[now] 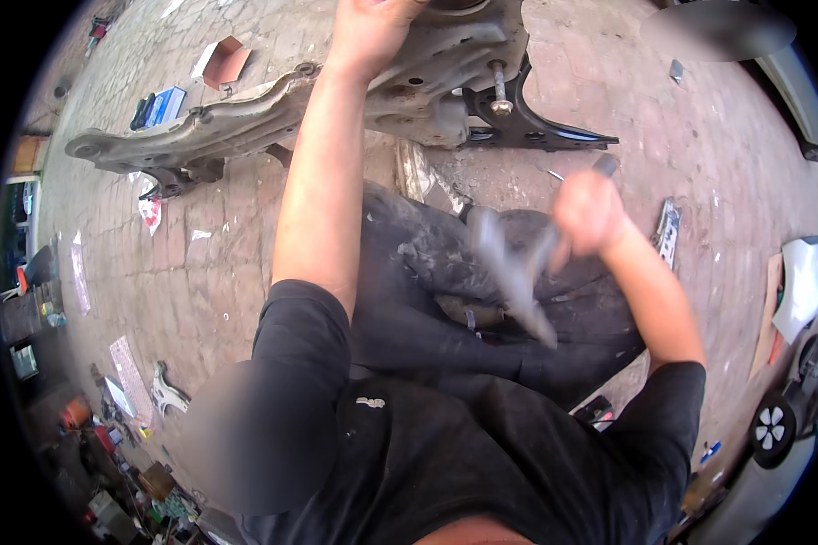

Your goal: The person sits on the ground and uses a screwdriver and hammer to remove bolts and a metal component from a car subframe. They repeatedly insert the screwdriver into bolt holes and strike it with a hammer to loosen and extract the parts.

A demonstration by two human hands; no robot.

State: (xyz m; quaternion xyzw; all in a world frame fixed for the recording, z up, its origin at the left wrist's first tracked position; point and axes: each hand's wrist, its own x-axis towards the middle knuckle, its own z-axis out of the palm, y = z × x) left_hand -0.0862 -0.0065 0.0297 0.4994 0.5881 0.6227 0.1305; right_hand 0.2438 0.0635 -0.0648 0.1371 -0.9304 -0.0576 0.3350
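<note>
My right hand is closed around the handle of a hammer, blurred by motion. The hammer's long grey head hangs over my dark trousers, apart from the metalwork. My left hand is at the top edge, against a large, dirty grey car subframe; its fingers are mostly cut off by the picture's edge. Out of the subframe sticks a bolt, its head toward me. A black control arm joins the subframe on the right.
Beyond the subframe lie an open cardboard box and a blue box on the paved ground. Tools and parts clutter the lower left. Cars stand along the right, near a white panel. A metal piece lies beside my right arm.
</note>
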